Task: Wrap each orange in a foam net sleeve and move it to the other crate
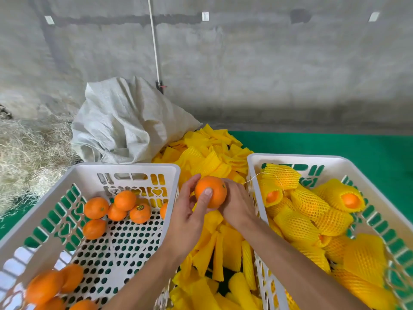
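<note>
Orange [210, 191] held bare above the sleeve pile [214, 162], between both crates. Left hand [190, 211] grips it, thumb across the front; right hand [237, 203] cups its far side, seemingly holding a sleeve beneath. Risk: a slipped grip drops it unwrapped.

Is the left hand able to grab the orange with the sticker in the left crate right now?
Probably not right away. The left hand is gripping a bare orange together with the right hand. The stickered orange lies uncovered in the open left crate, so once freed, nothing blocks it.
</note>
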